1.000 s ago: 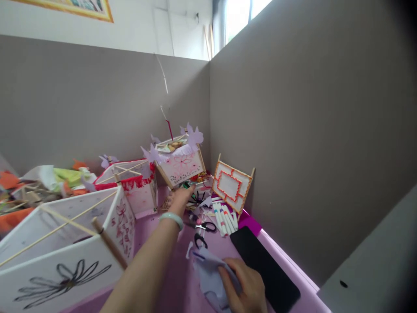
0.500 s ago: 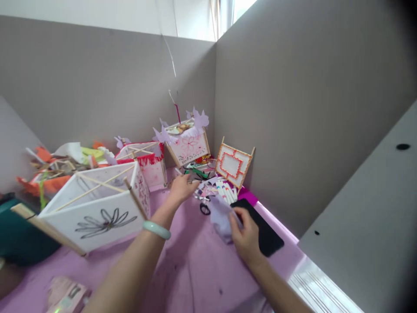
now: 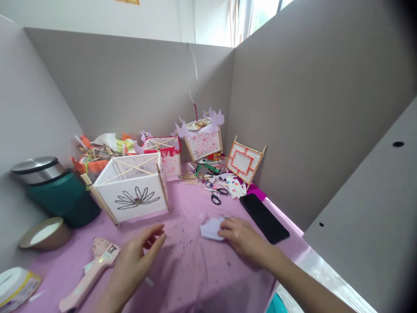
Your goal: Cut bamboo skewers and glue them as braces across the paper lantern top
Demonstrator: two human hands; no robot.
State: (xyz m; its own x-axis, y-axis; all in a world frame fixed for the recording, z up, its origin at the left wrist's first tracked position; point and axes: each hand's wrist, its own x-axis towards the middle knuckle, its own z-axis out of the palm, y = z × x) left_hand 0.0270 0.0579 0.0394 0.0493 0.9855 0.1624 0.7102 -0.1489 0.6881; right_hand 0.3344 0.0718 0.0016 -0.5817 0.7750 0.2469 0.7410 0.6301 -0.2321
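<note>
My right hand (image 3: 244,239) grips the edge of a small pale lavender piece of paper (image 3: 211,229) low over the purple tablecloth. My left hand (image 3: 138,258) is apart from it, near the front of the cloth, its fingers and thumb parted and nothing visible between them. Just left of that hand lies a pink glue gun (image 3: 93,278). Black-handled scissors (image 3: 216,198) rest beyond the paper. Beside them are several white markers (image 3: 236,188) and a black phone (image 3: 264,219).
A white lantern (image 3: 137,195) with a drawn flower stands at left, a red-fringed lantern (image 3: 171,167) and another lantern (image 3: 205,145) behind. A dark green jar (image 3: 61,195), a bowl (image 3: 45,233) and a white tub (image 3: 18,287) line the left side. An orange-trimmed panel (image 3: 244,161) leans against the right partition.
My left hand has drawn back from the pile of small items toward the lower left. My right hand has brought the lavender paper nearer to me. The view has shifted left.
</note>
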